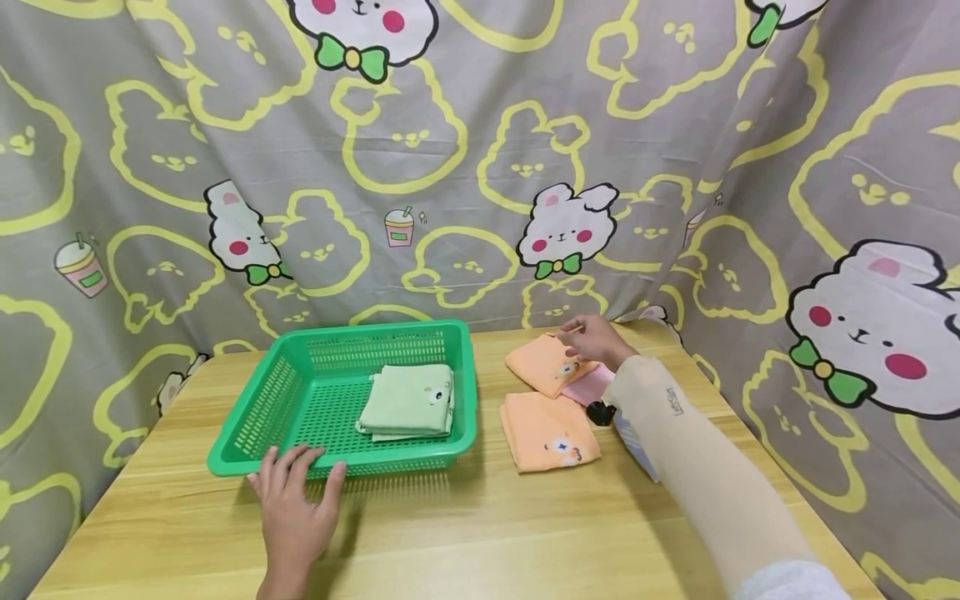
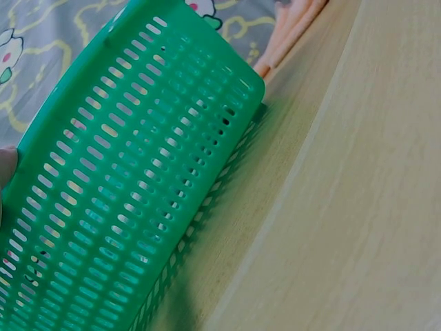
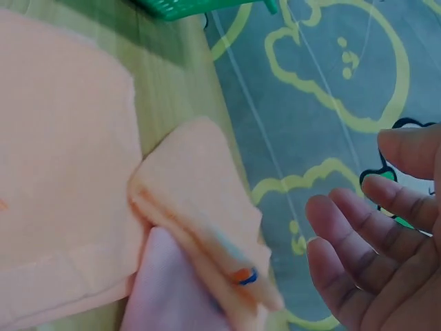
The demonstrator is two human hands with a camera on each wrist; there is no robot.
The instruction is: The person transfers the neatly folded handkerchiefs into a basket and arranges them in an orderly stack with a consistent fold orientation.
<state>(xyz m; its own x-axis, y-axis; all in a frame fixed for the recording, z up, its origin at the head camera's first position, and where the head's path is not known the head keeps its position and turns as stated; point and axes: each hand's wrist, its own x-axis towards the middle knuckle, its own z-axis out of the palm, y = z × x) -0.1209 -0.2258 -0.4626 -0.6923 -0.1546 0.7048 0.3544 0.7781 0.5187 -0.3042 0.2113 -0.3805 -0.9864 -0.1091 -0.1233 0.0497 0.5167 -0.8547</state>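
Note:
My left hand (image 1: 296, 508) holds the near rim of a green plastic basket (image 1: 247, 408), fingers bent over the edge and thumb at the outside. In the left wrist view, one digit (image 2: 7, 165) touches the rim. Folded pale green towels (image 1: 408, 400) lie inside the basket, on its right side. My right hand (image 1: 596, 340) hovers over the far orange towel (image 1: 540, 362), its fingers loosely bent and holding nothing in the right wrist view. Closer to me is another folded orange towel (image 1: 547, 433) with a printed animal face.
A pink towel (image 1: 588, 385) lies partly under the far orange one. Something blue (image 1: 637, 446) is half hidden by my right forearm. A small black object (image 1: 600, 413) shows at the right wrist. Patterned curtains (image 1: 450, 150) hang behind the wooden table (image 1: 480, 533).

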